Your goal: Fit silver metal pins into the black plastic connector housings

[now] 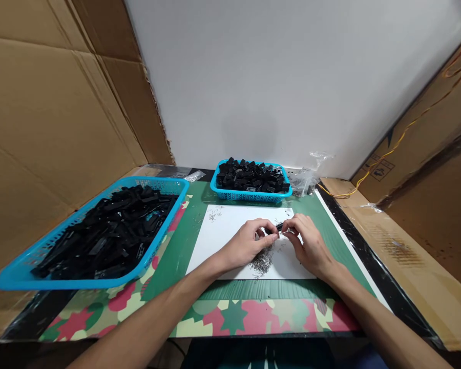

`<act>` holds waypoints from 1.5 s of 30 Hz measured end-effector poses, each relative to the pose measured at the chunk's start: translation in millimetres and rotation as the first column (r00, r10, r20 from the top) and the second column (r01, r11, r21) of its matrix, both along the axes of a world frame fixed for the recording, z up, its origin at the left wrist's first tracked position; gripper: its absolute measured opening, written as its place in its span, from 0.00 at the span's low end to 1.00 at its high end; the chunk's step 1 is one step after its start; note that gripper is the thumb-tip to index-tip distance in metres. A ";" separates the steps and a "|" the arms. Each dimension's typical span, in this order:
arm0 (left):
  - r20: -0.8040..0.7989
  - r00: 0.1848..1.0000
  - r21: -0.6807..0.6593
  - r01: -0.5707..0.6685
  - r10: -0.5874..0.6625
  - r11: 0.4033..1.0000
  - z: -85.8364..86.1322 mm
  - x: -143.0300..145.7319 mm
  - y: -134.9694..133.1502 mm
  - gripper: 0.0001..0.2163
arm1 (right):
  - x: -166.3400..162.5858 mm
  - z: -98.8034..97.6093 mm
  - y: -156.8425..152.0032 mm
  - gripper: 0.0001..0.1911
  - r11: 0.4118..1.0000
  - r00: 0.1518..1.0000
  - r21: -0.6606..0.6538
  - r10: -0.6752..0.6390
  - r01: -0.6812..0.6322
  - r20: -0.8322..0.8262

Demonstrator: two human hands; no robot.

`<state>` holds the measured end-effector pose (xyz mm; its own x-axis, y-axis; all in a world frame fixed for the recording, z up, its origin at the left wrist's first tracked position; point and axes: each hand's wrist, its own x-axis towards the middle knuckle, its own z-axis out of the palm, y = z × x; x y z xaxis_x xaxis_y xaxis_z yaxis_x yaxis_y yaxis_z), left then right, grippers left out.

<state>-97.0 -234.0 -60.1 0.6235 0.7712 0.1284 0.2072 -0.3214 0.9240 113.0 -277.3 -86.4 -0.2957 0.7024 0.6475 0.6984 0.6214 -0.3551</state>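
Observation:
My left hand (pixel 249 242) and my right hand (pixel 309 241) meet over a white sheet (pixel 223 233) on the green mat. Both are closed in a pinch around a small black plastic part (pixel 278 226) held between them. My right fingers also seem to pinch a thin metal piece at the part's end. A heap of small metal springs or clips (pixel 262 261) lies on the sheet just under my left hand.
A large blue basket (pixel 42 256) full of black parts sits at the left. A smaller blue basket (pixel 249 195) of black parts stands behind the sheet. Clear plastic bags (pixel 305 179) lie at the back right. Cardboard walls flank both sides.

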 end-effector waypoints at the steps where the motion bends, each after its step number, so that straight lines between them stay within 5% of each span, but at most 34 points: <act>1: -0.004 1.000 -0.004 0.001 -0.001 1.000 -0.1 -0.1 0.2 0.11 | 0.0 0.0 -0.3 0.07 1.000 1.000 0.016 -0.008 0.008 -0.003; 13: -0.070 0.995 0.091 -0.067 0.073 0.994 4.7 1.0 -3.7 0.11 | 2.9 3.0 -2.5 0.06 0.999 0.991 -0.044 -0.003 -0.003 -0.130; 21: 0.007 1.000 0.020 0.012 -0.012 1.000 5.6 1.7 -0.7 0.10 | 2.9 6.5 -3.9 0.07 0.998 0.992 -0.070 0.000 -0.009 -0.126; 38: -0.085 0.996 0.133 -0.011 0.023 0.991 5.2 -1.4 -4.9 0.07 | 6.6 7.1 -4.3 0.14 0.986 0.889 0.163 -0.116 0.047 0.444; 45: -0.183 0.983 0.163 0.057 -0.027 0.985 2.9 -5.2 -6.5 0.12 | 10.3 3.7 -0.2 0.10 0.991 0.971 0.119 -0.084 0.058 0.226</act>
<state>-102.2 -240.5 -57.2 0.6792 0.7213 0.1359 0.3477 -0.4792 0.8059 123.3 -277.4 -82.7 -0.3975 0.6548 0.6428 0.7970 0.5935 -0.1118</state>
